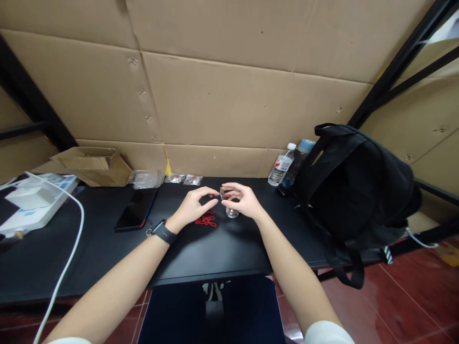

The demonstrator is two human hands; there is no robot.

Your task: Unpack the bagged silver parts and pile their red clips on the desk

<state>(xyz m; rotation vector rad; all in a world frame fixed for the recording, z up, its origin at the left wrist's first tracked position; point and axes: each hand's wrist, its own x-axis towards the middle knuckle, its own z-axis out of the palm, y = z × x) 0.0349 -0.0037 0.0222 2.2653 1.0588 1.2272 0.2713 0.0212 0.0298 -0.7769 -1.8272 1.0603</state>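
Above the black table, both my hands meet around a small, shiny, round disc [222,193]. My right hand [244,200] is closed on the disc, with its thumb below and its fingers above. Curled in from the other side, my left hand [195,205] has its fingertips close to the disc's edge. Bits of red show by the fingertips of both hands, too small to make out clearly. Under my right hand stands a small stack of shiny round pieces [232,213]. Several red cord loops [205,220] lie on the table beneath my left hand.
Small clear packets [192,179], plastic bags [145,179] and an open cardboard box [95,167] line the back. A phone [134,210], white power strip [36,215] and white cable [81,220] are left. A water bottle [282,167] and black backpack [362,191] stand right.
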